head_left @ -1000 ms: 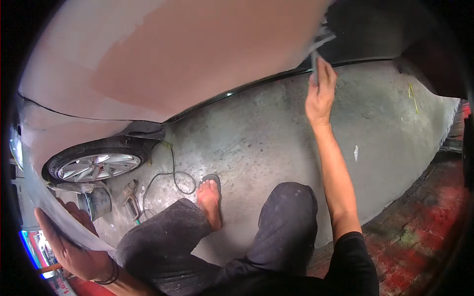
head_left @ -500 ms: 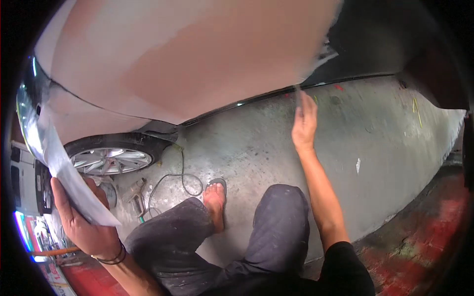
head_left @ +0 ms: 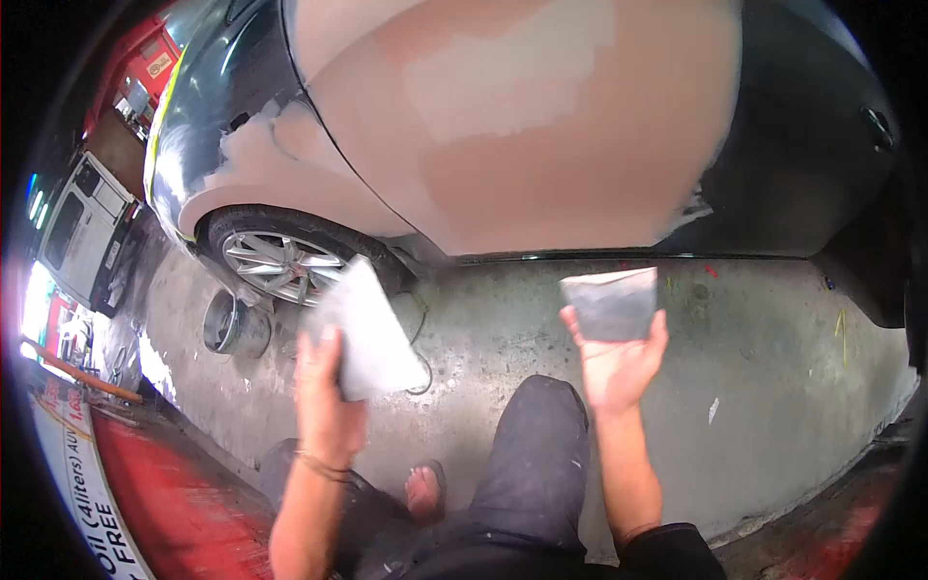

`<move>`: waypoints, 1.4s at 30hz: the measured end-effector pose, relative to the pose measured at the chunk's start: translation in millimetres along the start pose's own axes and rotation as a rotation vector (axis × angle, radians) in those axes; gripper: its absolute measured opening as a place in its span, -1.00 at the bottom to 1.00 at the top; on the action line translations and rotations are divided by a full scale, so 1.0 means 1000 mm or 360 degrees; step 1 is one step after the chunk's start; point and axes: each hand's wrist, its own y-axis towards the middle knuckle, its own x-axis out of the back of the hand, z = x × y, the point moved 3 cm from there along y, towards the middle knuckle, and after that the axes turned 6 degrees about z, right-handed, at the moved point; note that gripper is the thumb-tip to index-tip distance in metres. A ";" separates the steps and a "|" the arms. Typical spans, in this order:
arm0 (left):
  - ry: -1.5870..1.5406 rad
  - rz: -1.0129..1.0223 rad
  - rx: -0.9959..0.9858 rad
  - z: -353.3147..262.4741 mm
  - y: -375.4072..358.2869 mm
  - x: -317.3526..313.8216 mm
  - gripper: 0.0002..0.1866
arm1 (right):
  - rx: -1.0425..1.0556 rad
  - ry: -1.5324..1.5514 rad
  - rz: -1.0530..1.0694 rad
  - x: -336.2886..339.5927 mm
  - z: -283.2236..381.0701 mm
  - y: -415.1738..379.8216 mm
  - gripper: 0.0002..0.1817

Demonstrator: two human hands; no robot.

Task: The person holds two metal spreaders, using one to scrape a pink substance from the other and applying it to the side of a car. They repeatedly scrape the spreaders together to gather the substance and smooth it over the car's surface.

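My left hand [head_left: 329, 396] grips a whitish flat sheet [head_left: 367, 333], slightly blurred, in front of the car wheel. To the right, my right hand [head_left: 619, 372] holds up a dark grey folded piece of sandpaper [head_left: 614, 307], with the thumb and fingers at its edges. Both hands are off the car. Beyond them is the car's side [head_left: 541, 164], its door covered with pinkish-beige filler and lighter patches, with black paint to the right.
The wheel [head_left: 280, 261] is at the left, beside a metal can [head_left: 237, 324] on the concrete floor [head_left: 503, 329]. A cable [head_left: 422, 372] lies near my foot [head_left: 422, 491]. A white van [head_left: 87, 232] stands at the far left, above a printed sign [head_left: 92, 493].
The view has shifted, showing more of the car. My right hand has come away from the door's lower edge, and its sandpaper now faces me. My left hand and sheet have moved right.
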 end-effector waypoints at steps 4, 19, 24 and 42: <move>-0.0292 -0.0003 0.0345 0.088 -0.003 -0.023 -0.60 | 0.0145 -0.1080 0.0771 -0.046 -0.050 -0.053 -0.39; 0.0873 0.0707 0.0069 0.115 0.024 0.014 -0.55 | 0.0105 -0.3208 0.1017 -0.028 -0.031 -0.073 -0.44; 0.0959 0.0990 -0.0016 0.124 0.012 -0.008 -0.57 | 0.0120 -0.3240 0.1140 -0.059 -0.067 -0.074 -0.51; -0.1120 0.0621 0.0951 0.140 0.085 0.003 -0.60 | 0.0227 -0.2850 0.1186 -0.147 -0.127 -0.075 -0.44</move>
